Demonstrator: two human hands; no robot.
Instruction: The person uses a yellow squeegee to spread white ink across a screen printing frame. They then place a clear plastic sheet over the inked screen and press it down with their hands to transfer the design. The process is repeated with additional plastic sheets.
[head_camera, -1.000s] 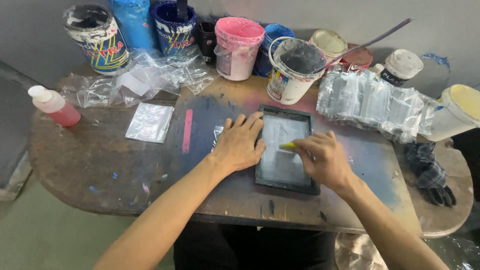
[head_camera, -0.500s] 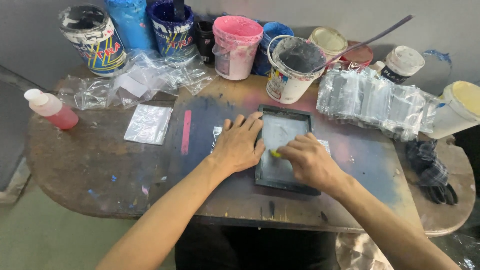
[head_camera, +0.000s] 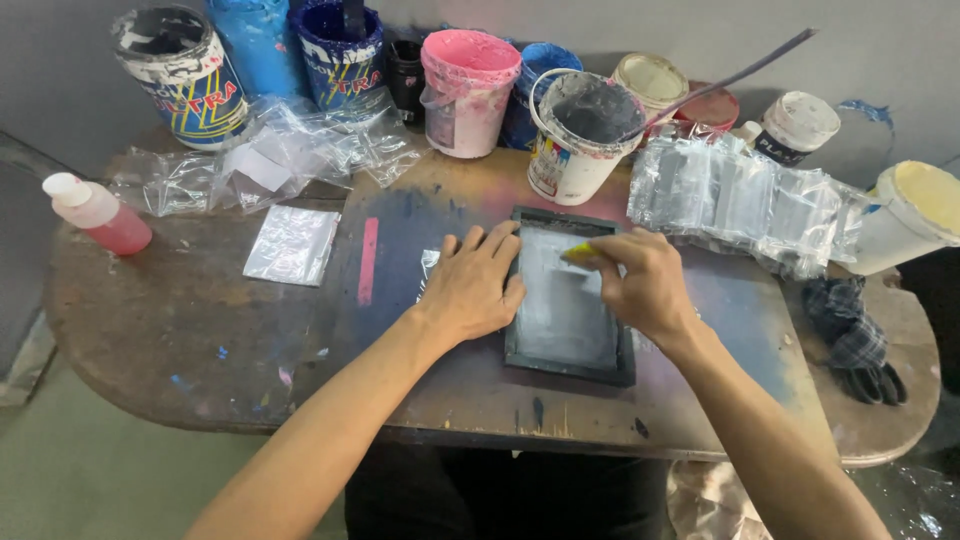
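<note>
- Small dark frame (head_camera: 565, 345) lies flat on the stained table (head_camera: 200, 340), near its front edge.
- Left hand (head_camera: 470, 285): grip open, palm flat, fingers spread over the frame's left rail.
- Right hand (head_camera: 640, 285): grip closed on a small yellow scraper (head_camera: 578, 254), pressed to the screen near the top.
- Paint tubs (head_camera: 580, 135) stand behind; clear plastic bags (head_camera: 740, 195) to the right; pink bottle (head_camera: 95, 212) far left.

Pink bucket (head_camera: 468, 90), yellow squeegee (head_camera: 578, 253)
</note>
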